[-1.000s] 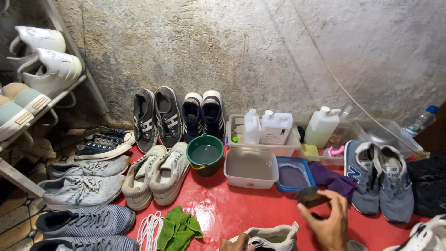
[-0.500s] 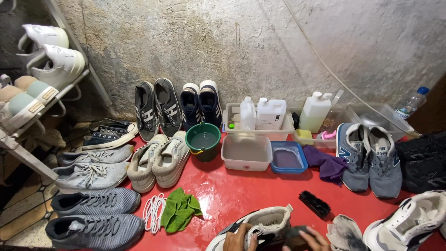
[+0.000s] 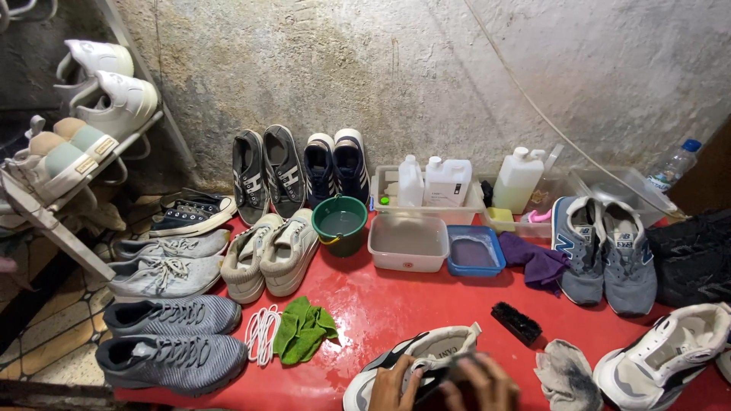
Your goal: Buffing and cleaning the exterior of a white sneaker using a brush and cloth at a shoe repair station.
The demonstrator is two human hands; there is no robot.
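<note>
A white sneaker (image 3: 415, 356) with dark stripes lies on the red mat (image 3: 396, 304) at the bottom centre. My left hand (image 3: 391, 386) grips its side and my right hand (image 3: 483, 384) closes over its opening. Something dark shows between my hands, too blurred to name. A black brush (image 3: 516, 321) lies free on the mat just right of the sneaker. Beside it sits a dirty grey rag (image 3: 562, 371).
A green bucket (image 3: 339, 222), a white tub (image 3: 408, 242) and a blue tub (image 3: 473, 251) stand mid-mat, with white bottles (image 3: 445, 181) behind them. A green cloth (image 3: 303, 331) and white laces (image 3: 263, 333) lie at left. Several shoe pairs ring the mat, and a rack (image 3: 61, 152) holds more.
My right hand has left the black brush on the mat and come back to the white sneaker. Both hands now hold it, and the view has tilted down.
</note>
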